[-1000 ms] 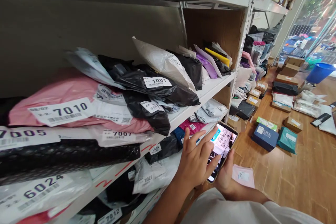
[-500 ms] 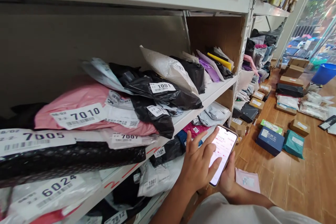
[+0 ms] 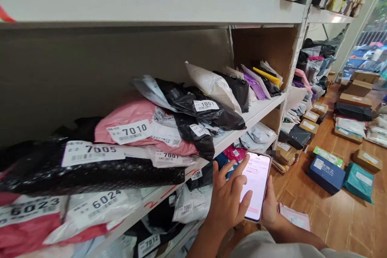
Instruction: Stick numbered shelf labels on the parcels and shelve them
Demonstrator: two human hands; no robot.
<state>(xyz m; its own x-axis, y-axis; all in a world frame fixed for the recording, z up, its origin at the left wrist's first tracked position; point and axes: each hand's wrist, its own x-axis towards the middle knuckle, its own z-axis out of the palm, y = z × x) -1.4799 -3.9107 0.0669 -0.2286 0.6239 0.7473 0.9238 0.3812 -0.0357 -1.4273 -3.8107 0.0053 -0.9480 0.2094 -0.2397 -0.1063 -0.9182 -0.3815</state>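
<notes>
A smartphone (image 3: 254,193) with a lit, pale pink-white screen is held upright in my right hand (image 3: 270,206), whose fingers wrap its right edge and back. My left hand (image 3: 226,196) is over the phone's left side with its fingers spread apart. Its index fingertip is at the upper left of the screen; I cannot tell whether it touches. The screen text is too small to read. Left of my hands, a white plastic parcel labelled 1003 (image 3: 191,204) lies on the lower shelf.
The shelf (image 3: 236,139) at left carries bagged parcels: a pink one labelled 7010 (image 3: 140,109), a black bubble-wrapped one labelled 7005 (image 3: 90,175), and a black one labelled 1001 (image 3: 222,115). On the wooden floor (image 3: 332,217) stand a blue box (image 3: 326,175) and a teal parcel (image 3: 358,187).
My view has turned left, so the shelves and parcels appear farther right and parcel 6023 comes into sight. The phone's screen shows a different, emptier page. Both hands keep nearly the same pose.
</notes>
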